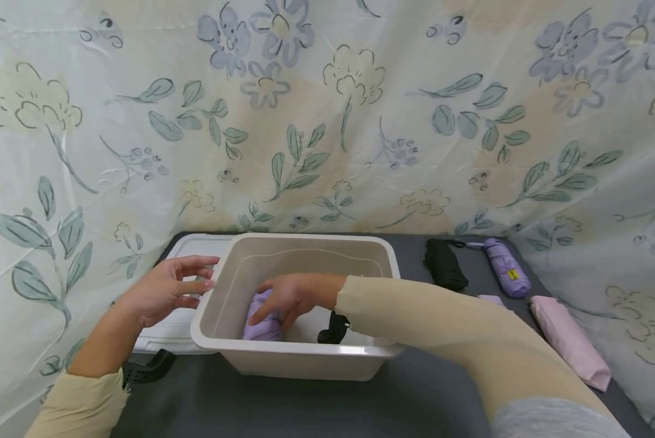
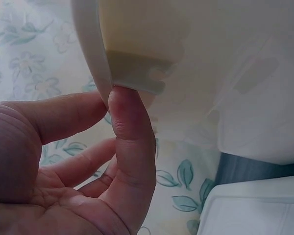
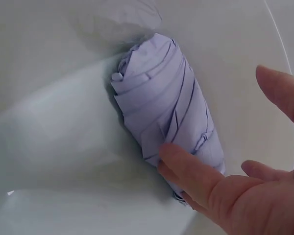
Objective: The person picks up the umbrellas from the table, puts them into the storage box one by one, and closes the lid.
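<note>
A beige plastic storage bin (image 1: 305, 362) stands on the dark table. Inside, along its left wall, lies a folded lavender umbrella (image 3: 154, 98), its wrapped fabric creased in slanting bands. My right hand (image 1: 297, 295) reaches down into the bin, fingers spread and fairly straight. Its fingertips rest on the umbrella's side in the right wrist view, with the thumb held apart. At the bin's left rim (image 2: 90, 44), my left hand (image 1: 160, 292) pinches the edge between thumb and index finger. The other left fingers trail behind the index finger.
A pale lid (image 1: 165, 337) lies flat left of the bin, partly beneath my left arm. To the right are a black folded umbrella (image 1: 444, 264), a purple one (image 1: 506, 267) with a yellow tag and a pink one (image 1: 570, 344). A floral curtain (image 1: 327, 121) surrounds the table.
</note>
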Demonstrator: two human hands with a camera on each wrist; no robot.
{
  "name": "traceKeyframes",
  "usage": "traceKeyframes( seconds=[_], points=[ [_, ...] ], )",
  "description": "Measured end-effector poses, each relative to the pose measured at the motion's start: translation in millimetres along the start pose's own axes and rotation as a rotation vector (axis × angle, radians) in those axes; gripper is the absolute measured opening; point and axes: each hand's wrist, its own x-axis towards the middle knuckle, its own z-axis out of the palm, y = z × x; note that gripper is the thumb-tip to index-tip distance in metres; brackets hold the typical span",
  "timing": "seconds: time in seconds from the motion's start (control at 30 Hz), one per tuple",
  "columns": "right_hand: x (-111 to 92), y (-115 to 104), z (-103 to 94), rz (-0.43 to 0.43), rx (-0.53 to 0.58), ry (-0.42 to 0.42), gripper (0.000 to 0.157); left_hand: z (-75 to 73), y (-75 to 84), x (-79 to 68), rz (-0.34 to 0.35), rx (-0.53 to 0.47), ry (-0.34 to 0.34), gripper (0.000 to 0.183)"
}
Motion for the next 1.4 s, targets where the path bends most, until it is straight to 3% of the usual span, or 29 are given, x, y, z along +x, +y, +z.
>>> traceKeyframes(
  seconds=[0.27, 0.47, 0.8, 1.0, 1.2, 1.4],
  points=[
    [-1, -1, 3.0, -0.014, 0.071, 0.028, 0.084, 0.4, 2.5, 2.8, 0.004, 0.005, -0.001, 0.067],
    [-6, -2, -2.7, -0.020, 0.054, 0.007, 0.083, 1.3, 3.4, 1.1, -0.002, 0.007, 0.007, 0.069],
    [-42, -3, -26.8, -0.099, 0.112, 0.009, 0.072, -0.7, 0.9, 1.4, 0.002, 0.013, -0.005, 0.069],
    [-74, -1, -45.0, -0.202, 0.115, 0.015, 0.073, -1.9, -0.9, 1.7, 0.006, 0.020, -0.015, 0.069],
    [-110, 8, -66.9, -0.343, 0.095, 0.099, 0.065, -2.4, -1.8, 1.1, 0.014, 0.013, -0.014, 0.068],
    [-144, 34, -87.4, -0.529, 0.200, 0.099, 0.063, -4.1, -2.3, 2.2, 0.037, 0.009, -0.021, 0.067]
  ],
)
